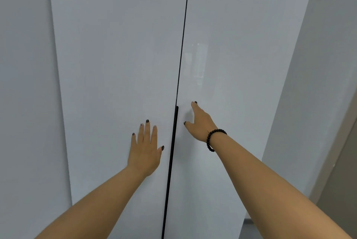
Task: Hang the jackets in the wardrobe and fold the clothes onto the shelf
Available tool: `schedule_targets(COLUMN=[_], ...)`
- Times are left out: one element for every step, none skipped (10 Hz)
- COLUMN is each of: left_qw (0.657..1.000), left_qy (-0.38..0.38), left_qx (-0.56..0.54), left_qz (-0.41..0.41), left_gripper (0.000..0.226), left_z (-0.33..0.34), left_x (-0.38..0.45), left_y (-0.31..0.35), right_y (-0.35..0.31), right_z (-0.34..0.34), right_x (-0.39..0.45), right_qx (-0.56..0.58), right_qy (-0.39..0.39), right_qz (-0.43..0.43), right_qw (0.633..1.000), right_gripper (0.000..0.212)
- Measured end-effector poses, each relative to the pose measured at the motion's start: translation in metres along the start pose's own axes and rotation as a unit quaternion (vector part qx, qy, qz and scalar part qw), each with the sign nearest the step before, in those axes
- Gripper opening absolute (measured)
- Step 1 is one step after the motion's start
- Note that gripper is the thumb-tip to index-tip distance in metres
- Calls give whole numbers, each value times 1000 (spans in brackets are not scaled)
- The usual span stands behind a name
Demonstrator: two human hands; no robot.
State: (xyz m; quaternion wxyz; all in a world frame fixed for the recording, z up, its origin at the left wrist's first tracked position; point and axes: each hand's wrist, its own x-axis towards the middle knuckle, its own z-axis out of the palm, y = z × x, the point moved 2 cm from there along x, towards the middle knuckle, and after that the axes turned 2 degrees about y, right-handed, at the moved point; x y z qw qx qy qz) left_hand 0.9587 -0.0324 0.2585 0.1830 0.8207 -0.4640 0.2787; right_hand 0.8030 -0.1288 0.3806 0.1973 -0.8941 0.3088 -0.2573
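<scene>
Two tall glossy white wardrobe doors fill the view, both closed, meeting at a thin dark gap. A slim black handle strip (174,142) runs down that gap. My left hand (144,151) lies flat with straight fingers on the left door (116,65), just left of the strip. My right hand (200,123), with a black bead bracelet on the wrist, touches the right door (241,55) with its fingers spread, close to the top of the strip. No jackets or clothes are in view.
A white side panel (25,103) stands to the left of the doors. A pale wall (313,84) runs along the right, with a beige door frame (343,161) beyond it and a patch of grey floor (249,229) at the bottom right.
</scene>
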Motion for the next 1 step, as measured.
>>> schedule_targets(left_qw=[998], left_qy=[-52], left_qx=[4], left_qz=[24], left_gripper=[67], left_z=[-35], left_x=[-8], left_y=[6], right_y=[2], right_z=[-15], right_x=[-26], right_qx=[31], right_qy=[22], right_qz=[-6], right_qw=[999], right_gripper=[71])
